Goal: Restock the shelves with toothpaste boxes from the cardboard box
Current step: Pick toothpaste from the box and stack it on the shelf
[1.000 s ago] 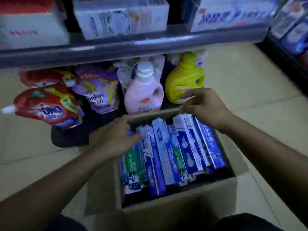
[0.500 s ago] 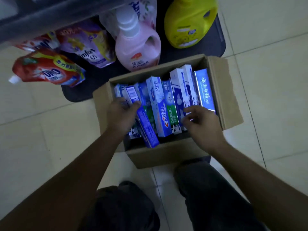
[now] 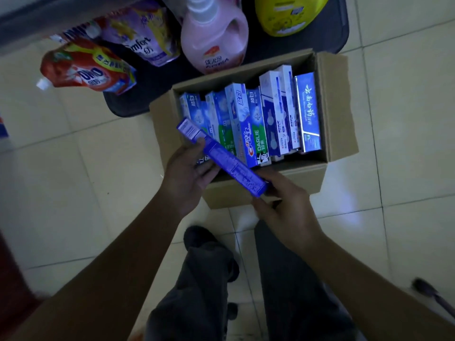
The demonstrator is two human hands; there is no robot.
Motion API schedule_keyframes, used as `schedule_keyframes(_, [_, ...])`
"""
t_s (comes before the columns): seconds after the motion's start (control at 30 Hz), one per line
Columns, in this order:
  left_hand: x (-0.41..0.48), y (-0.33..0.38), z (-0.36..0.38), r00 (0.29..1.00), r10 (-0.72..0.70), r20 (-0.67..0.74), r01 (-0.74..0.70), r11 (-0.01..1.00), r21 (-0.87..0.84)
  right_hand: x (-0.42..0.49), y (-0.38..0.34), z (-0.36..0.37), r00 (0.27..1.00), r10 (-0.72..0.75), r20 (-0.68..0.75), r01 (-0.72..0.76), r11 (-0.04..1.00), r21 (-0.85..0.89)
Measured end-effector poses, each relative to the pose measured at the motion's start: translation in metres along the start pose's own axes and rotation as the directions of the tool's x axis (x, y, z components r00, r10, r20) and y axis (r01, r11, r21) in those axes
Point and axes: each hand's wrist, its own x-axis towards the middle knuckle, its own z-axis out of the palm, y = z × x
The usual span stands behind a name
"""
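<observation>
Hands are both holding one purple toothpaste box (image 3: 221, 158) at your 12 o'clock. Your right hand (image 3: 283, 205) is pinching its near end, and your left hand (image 3: 189, 173) is curling round its middle. It is slanting toward 10 o'clock over the cardboard box (image 3: 337, 107), where more toothpaste boxes (image 3: 270, 119) are standing. At 11 o'clock beyond, a pink bottle (image 3: 214, 38) is standing.

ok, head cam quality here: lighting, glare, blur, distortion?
Head view: dim, bluish; pale glare patch on the floor tiles right of the cardboard box; tile seams bow near the edges, wide-angle; left hand, right hand and the purple toothpaste box slightly soft, its print unreadable.
</observation>
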Motion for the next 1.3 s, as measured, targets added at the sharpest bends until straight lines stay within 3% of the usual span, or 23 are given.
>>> schedule_keyframes(0.07, [0.002,-0.005,0.007,0.999,-0.016,-0.041,0.018,0.998,0.053,0.002,-0.004,-0.011,0.976,0.218,-0.029,-0.195,0.922,0.335])
schedule_keyframes(0.13, [0.008,-0.009,0.015,0.995,-0.026,-0.096,0.035,0.995,0.097,0.007,-0.006,-0.027,0.893,0.45,-0.018,-0.358,0.734,0.577])
schedule_keyframes(0.23, [0.027,-0.028,0.031,0.972,0.048,-0.23,0.022,0.955,0.295,0.01,-0.002,-0.058,0.802,0.595,0.052,-0.476,0.584,0.658])
schedule_keyframes(0.33, [0.051,-0.052,0.044,0.949,0.14,-0.284,0.036,0.843,0.536,0.014,0.002,-0.083,0.78,0.621,0.079,-0.511,0.558,0.654])
schedule_keyframes(0.43, [0.068,-0.069,0.054,0.956,0.2,-0.212,0.013,0.698,0.716,0.019,0.003,-0.099,0.768,0.635,0.088,-0.52,0.537,0.664])
schedule_keyframes(0.6, [0.081,-0.076,0.07,0.922,0.272,-0.275,0.102,0.516,0.851,0.021,-0.001,-0.111,0.753,0.657,-0.035,-0.504,0.61,0.611])
schedule_keyframes(0.67, [0.074,-0.078,0.077,0.865,0.39,-0.317,0.149,0.404,0.903,0.018,-0.001,-0.115,0.741,0.661,-0.116,-0.487,0.648,0.585])
schedule_keyframes(0.73, [0.065,-0.084,0.088,0.797,0.57,-0.201,0.041,0.281,0.959,0.016,0.0,-0.121,0.727,0.658,-0.197,-0.442,0.668,0.598])
schedule_keyframes(0.77, [0.061,-0.089,0.096,0.796,0.595,-0.11,-0.056,0.253,0.966,0.014,0.0,-0.124,0.717,0.658,-0.23,-0.42,0.672,0.61])
schedule_keyframes(0.83, [0.056,-0.1,0.12,0.863,0.506,-0.005,-0.174,0.306,0.936,0.012,0.001,-0.13,0.701,0.658,-0.276,-0.367,0.664,0.651])
schedule_keyframes(0.93, [0.059,-0.121,0.158,0.962,0.267,-0.066,-0.073,0.479,0.875,0.01,0.003,-0.141,0.701,0.649,-0.295,-0.306,0.648,0.698])
schedule_keyframes(1.0, [0.062,-0.13,0.176,0.975,0.147,-0.167,0.033,0.646,0.763,0.009,0.005,-0.147,0.701,0.652,-0.289,-0.301,0.638,0.709])
schedule_keyframes(1.1, [0.069,-0.132,0.184,0.925,-0.004,-0.38,0.185,0.878,0.442,0.008,0.008,-0.15,0.699,0.66,-0.274,-0.32,0.632,0.706])
schedule_keyframes(1.2, [0.073,-0.127,0.175,0.87,-0.051,-0.49,0.216,0.933,0.287,0.007,0.009,-0.15,0.706,0.66,-0.258,-0.335,0.631,0.699])
schedule_keyframes(1.3, [0.075,-0.126,0.164,0.866,-0.005,-0.499,0.265,0.852,0.452,0.007,0.011,-0.15,0.709,0.663,-0.241,-0.344,0.623,0.702])
